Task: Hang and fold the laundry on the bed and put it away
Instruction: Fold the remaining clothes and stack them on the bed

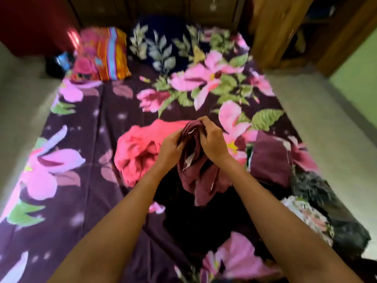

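The left hand (170,149) and the right hand (212,142) both clutched the bunched top of a maroon garment (195,176), fingers curled into its folds, and the cloth hung down between the wrists over a black cloth (193,221) on the flowered bed (98,119). A crumpled pink garment (138,152) lay just left of it, with a dark maroon piece (269,156) and a heap of dark clothes (312,188) to the right. A striped pillow (104,54) lay beside a navy leaf-print pillow (161,43) at the bed's head.
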A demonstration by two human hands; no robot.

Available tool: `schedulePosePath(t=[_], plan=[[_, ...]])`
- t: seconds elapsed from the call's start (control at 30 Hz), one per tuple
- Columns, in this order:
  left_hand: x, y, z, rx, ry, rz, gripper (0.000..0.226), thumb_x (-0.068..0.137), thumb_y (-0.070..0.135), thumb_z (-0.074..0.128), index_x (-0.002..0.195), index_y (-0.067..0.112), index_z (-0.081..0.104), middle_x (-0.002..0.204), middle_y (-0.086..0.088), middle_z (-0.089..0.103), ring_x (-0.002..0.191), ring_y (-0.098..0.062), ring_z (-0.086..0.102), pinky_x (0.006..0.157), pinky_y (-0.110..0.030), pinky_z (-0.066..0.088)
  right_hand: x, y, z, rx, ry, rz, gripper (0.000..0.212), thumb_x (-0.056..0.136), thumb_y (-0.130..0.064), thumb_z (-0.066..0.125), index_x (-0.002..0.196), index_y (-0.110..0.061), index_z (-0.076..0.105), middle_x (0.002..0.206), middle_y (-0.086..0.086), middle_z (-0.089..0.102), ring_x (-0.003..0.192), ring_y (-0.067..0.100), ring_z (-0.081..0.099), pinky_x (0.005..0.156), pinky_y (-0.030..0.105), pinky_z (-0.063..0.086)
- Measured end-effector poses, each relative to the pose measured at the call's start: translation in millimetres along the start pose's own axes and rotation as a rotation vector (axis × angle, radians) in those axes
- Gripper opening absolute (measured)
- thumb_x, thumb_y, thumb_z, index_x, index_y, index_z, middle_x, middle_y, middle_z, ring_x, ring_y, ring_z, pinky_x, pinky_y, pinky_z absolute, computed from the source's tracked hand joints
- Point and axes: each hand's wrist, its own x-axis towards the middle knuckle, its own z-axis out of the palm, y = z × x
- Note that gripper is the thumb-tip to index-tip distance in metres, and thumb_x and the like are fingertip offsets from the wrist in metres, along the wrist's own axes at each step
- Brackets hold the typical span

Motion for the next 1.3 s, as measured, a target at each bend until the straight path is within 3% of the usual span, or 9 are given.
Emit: schedulePosePath(t=[0.13,0.3,0.4,0.5,0.7,0.93,1.13,1.23,1.3], plan=[[33.4,71.3,-60.6,-0.029,0.154,0.180,0.033,0.086,0.009,0.046,0.111,-0.009,0.059,0.101,-0.013,0.063,0.092,-0.014,0.052,0.072,-0.004,0.037,52.7,-75.4,-32.7,0.064,0.107,-0.154,0.024,0.087,-0.002,0.045,0.103,0.008,0.060,0.092,0.022,0.067,0.083,0.033,0.064,0.075,0.030,0.045],[60.5,146.2,-124.0,-0.110,0.295,0.367,0.024,0.090,0.017,0.048,0.098,-0.003,0.059,0.085,-0.006,0.059,0.075,0.001,0.048,0.069,-0.021,0.039,95.8,-159.7,-76.5,0.088,0.211,-0.328,0.024,0.087,-0.009,0.044,0.098,0.004,0.061,0.086,0.016,0.066,0.079,0.021,0.060,0.071,0.018,0.037],[68.3,178.6,-155.3,-0.071,0.365,0.489,0.018,0.091,0.011,0.049,0.098,-0.002,0.060,0.087,-0.006,0.063,0.076,-0.001,0.052,0.073,-0.024,0.043,108.6,-193.2,-101.7,0.135,0.067,-0.273,0.028,0.083,-0.023,0.054,0.103,-0.005,0.059,0.088,0.003,0.062,0.079,0.013,0.058,0.072,0.019,0.041],[68.4,208.7,-176.0,-0.080,0.377,0.576,0.023,0.081,0.011,0.046,0.095,0.001,0.062,0.082,0.004,0.060,0.069,0.010,0.052,0.068,-0.012,0.040,110.9,-218.1,-113.9,0.432,-0.261,-0.196,0.036,0.085,-0.009,0.066,0.118,-0.011,0.052,0.101,0.000,0.061,0.090,0.008,0.060,0.085,0.022,0.049],[73.3,236.4,-201.2,-0.185,0.410,0.620,0.007,0.085,0.012,0.063,0.080,0.015,0.060,0.068,0.006,0.058,0.059,0.008,0.048,0.061,-0.011,0.039,126.0,-250.2,-126.3,0.351,-0.059,-0.367,0.011,0.094,-0.009,0.054,0.097,-0.015,0.063,0.076,-0.009,0.060,0.066,-0.010,0.053,0.068,0.010,0.042],[50.4,204.1,-192.8,-0.301,0.007,0.367,0.016,0.082,0.001,0.066,0.075,0.015,0.064,0.058,0.015,0.066,0.056,0.006,0.059,0.056,-0.013,0.048,131.6,-272.8,-146.9,0.443,0.174,-0.410,0.016,0.099,-0.019,0.047,0.094,-0.020,0.063,0.081,-0.009,0.062,0.073,-0.003,0.059,0.076,0.022,0.049],[42.2,134.1,-202.3,-0.099,-0.257,0.067,0.026,0.055,0.037,0.086,0.063,0.015,0.075,0.067,0.000,0.070,0.061,-0.008,0.064,0.057,-0.020,0.052,145.6,-252.8,-186.7,0.688,0.472,-0.187,0.028,0.098,-0.033,0.046,0.084,-0.013,0.058,0.069,-0.002,0.055,0.057,0.007,0.056,0.054,0.020,0.048],[39.8,147.2,-212.6,-0.113,-0.159,0.097,0.034,0.059,0.048,0.078,0.052,0.017,0.069,0.054,0.009,0.061,0.049,0.000,0.055,0.048,-0.013,0.044,159.4,-215.7,-185.7,0.287,0.380,-0.001,0.038,0.093,-0.041,0.054,0.102,-0.004,0.060,0.078,0.002,0.059,0.074,0.018,0.060,0.060,0.022,0.047],[42.7,167.7,-215.5,-0.071,-0.092,0.193,0.030,0.071,0.038,0.067,0.052,0.016,0.060,0.047,0.015,0.051,0.045,0.003,0.045,0.045,-0.011,0.035,158.8,-194.3,-177.6,-0.053,0.052,0.190,0.057,0.077,-0.040,0.074,0.121,-0.010,0.055,0.106,0.008,0.060,0.097,0.025,0.061,0.076,0.028,0.052]])
